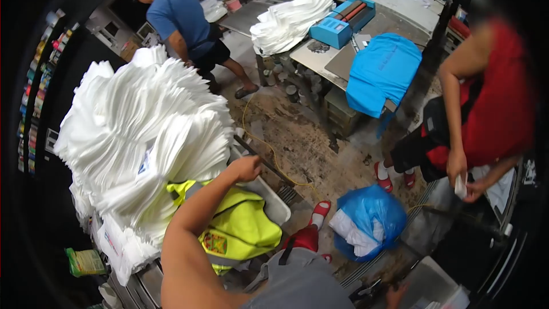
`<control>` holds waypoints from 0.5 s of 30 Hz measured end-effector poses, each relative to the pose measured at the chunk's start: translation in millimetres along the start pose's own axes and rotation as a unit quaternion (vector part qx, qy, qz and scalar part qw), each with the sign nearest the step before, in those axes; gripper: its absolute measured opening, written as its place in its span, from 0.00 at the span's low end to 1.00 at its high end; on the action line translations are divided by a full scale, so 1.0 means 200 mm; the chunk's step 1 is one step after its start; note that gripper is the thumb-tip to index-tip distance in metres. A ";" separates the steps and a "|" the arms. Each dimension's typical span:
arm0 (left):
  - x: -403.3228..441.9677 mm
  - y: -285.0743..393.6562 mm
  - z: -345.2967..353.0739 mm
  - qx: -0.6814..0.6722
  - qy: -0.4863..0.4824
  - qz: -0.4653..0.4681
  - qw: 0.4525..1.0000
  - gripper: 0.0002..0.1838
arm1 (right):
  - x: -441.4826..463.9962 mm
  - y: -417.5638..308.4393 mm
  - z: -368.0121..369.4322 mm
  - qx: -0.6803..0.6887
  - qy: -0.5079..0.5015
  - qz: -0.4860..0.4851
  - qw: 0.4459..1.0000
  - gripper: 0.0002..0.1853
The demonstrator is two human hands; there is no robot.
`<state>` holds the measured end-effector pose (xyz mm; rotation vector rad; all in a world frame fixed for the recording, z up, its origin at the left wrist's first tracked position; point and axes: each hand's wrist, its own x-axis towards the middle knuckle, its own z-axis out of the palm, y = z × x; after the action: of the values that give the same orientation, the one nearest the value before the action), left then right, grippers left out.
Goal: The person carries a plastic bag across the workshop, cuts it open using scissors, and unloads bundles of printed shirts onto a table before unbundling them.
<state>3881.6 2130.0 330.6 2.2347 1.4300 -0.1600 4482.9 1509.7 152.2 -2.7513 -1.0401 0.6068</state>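
Note:
My left hand (247, 168) is closed in a fist in front of me, beside a dark bar (274, 170) and above the rim of a pale tray (278, 209). What the fist holds, if anything, is hidden. Under my left forearm lies a yellow high-visibility vest (243, 226) with grey bands. It rests against a tall heap of folded white cloth (143, 131). My right hand (394, 296) shows only in part at the bottom edge, next to a grey translucent bin (432, 286); its fingers cannot be made out.
A blue plastic bag (372, 217) with white cloth stands on the floor. A table (306, 54) carries more white cloth (289, 20), a blue machine (337, 26) and a blue shirt (386, 71). One person (183, 23) stands behind; another (497, 91) holds something small and white. A yellow cord (269, 160) crosses the floor.

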 end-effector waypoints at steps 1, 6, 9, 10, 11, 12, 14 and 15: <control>0.00 -0.03 0.01 0.001 -0.023 -0.020 1.000 0.17 | 0.04 0.05 0.02 -0.028 -0.017 0.012 0.999 0.25; -0.02 -0.15 0.21 -0.043 -0.036 -0.105 0.993 0.19 | 0.00 -0.46 -0.36 -0.064 -0.076 0.005 0.995 0.18; 0.04 -0.13 0.21 -0.050 -0.008 -0.119 0.992 0.18 | 0.01 -0.49 -0.37 -0.022 -0.169 0.121 0.978 0.20; 0.06 -0.15 0.20 -0.049 -0.019 -0.130 0.990 0.18 | 0.02 -0.50 -0.37 -0.009 -0.201 0.155 0.967 0.20; 0.08 -0.17 0.18 -0.091 -0.049 -0.147 0.984 0.17 | 0.04 -0.51 -0.38 -0.015 -0.214 0.155 0.964 0.20; 0.10 -0.19 0.17 -0.132 -0.078 -0.163 0.975 0.17 | 0.05 -0.52 -0.38 0.027 -0.223 0.183 0.957 0.18; 0.13 -0.20 0.14 -0.143 -0.087 -0.182 0.969 0.16 | 0.05 -0.53 -0.35 0.067 -0.238 0.213 0.945 0.17; 0.14 -0.21 0.14 -0.162 -0.088 -0.189 0.965 0.15 | 0.06 -0.58 -0.36 0.206 -0.190 0.298 0.913 0.16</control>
<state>3861.4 2154.0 283.2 1.6323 1.6370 -0.2267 4451.8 1605.1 245.0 -2.5770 -0.0418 1.3084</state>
